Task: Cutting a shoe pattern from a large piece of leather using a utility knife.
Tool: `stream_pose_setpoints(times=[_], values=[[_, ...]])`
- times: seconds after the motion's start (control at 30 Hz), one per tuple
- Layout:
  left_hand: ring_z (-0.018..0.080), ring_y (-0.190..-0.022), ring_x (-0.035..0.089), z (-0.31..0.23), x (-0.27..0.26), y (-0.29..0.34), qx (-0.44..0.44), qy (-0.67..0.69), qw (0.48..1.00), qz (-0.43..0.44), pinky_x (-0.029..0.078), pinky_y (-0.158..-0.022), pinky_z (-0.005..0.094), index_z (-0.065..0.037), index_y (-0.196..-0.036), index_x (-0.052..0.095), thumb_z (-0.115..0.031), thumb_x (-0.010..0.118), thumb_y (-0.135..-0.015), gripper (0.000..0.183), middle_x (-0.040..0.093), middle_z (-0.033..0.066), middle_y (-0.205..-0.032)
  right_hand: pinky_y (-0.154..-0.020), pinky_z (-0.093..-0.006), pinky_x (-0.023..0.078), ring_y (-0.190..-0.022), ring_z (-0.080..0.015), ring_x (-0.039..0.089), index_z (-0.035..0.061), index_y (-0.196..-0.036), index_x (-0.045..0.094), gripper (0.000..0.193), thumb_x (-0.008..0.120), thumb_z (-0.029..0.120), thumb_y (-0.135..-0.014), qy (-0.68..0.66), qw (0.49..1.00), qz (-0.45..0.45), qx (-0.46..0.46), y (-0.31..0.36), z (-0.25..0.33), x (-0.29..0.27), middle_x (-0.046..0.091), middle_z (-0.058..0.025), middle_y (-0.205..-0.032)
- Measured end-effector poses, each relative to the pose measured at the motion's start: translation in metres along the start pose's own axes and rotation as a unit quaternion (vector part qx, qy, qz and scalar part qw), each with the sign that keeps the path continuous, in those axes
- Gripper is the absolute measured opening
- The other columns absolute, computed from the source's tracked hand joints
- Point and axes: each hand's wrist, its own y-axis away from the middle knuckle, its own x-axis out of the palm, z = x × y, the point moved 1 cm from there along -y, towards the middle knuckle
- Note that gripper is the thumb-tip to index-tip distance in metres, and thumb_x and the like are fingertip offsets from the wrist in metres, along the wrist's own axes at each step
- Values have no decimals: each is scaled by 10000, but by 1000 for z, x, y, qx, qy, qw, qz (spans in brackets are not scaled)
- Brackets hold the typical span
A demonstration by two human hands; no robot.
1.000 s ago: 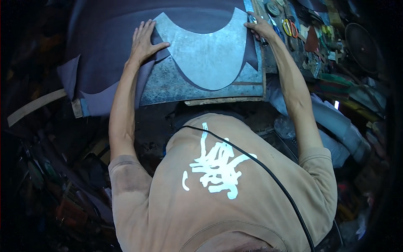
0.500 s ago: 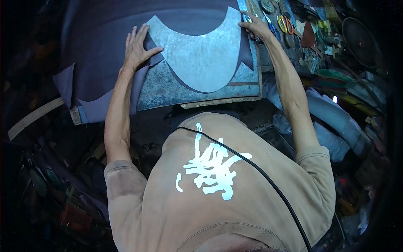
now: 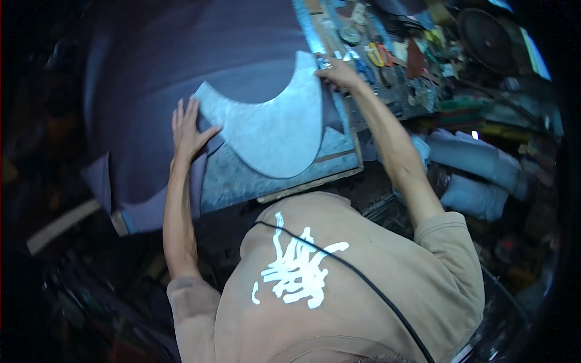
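Head view, and there it was right in front of you: the pale curved panel [image 3: 272, 136], flat near the front edge of the surface [image 3: 227, 175], its hollowed side facing away, dark sheet [image 3: 151, 115] showing around its two horns. Your left hand [image 3: 189, 132] was spread wide, fingers on the sheet, thumb at the panel's left edge, pressing rather than gripping by the look of it. Over on the far right edge, your right hand [image 3: 340, 74] had its fingers bent at the rim; blur and a small shiny glint there left you unable to tell whether it gripped the panel, a little tool or nothing.

And how would that panel have handled? Light for its spread and fairly stiff, you'd have judged, its outline crisp and its face smooth enough to skate over the sheet. Best holds: the two horns, or flat palms on the broad belly. The sheet looked softer, drooping in a folded flap [image 3: 98, 179] at the left, ready to ruck up under a push.

Beyond your right wrist came the clutter: yellow-and-orange handles [image 3: 380, 54], a round coil [image 3: 350, 34], a brown scrap [image 3: 415, 58], all crowding that side. Closer in, a black cable [image 3: 363, 275] trailed across your shirt [image 3: 387, 254], short of the panel.
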Motion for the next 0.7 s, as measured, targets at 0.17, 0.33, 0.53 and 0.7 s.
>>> stream_pose_setpoints(times=[0.17, 0.33, 0.53, 0.7], values=[[346, -1483, 186, -5, -10, 1, -3, 9, 1000, 19, 104, -1203, 499, -65, -1481, 381, -535, 760, -734, 960, 312, 121, -1577, -383, -293, 399, -439, -124, 482, 168, -1463, 450, 701, 732, 167, -821, -4, 1000, -2, 17, 8, 11, 4, 564, -45, -659], [357, -1477, 198, -8, -8, -4, -3, 2, 1000, 25, 113, -1200, 509, -58, -1453, 410, -525, 781, -716, 948, 326, 137, -1563, -378, -286, 376, -434, -116, 473, 138, -1444, 472, 667, 729, 152, -828, -10, 999, -34, 2, 10, 9, 0, 535, -25, -620], [345, -1483, 187, -7, -10, -5, -1, 13, 999, 31, 109, -1199, 513, -52, -1456, 402, -472, 801, -712, 943, 318, 134, -1569, -380, -271, 375, -433, -96, 466, 149, -1437, 491, 644, 728, 171, -838, 7, 999, -27, -35, 5, 7, -3, 511, -3, -579], [348, -1482, 187, -7, -10, -8, 2, 8, 999, 36, 117, -1197, 516, -52, -1454, 405, -464, 810, -707, 944, 321, 133, -1567, -384, -272, 372, -428, -100, 441, 161, -1466, 454, 669, 715, 174, -850, -7, 1000, -12, -25, 4, 3, -4, 489, 4, -561]])
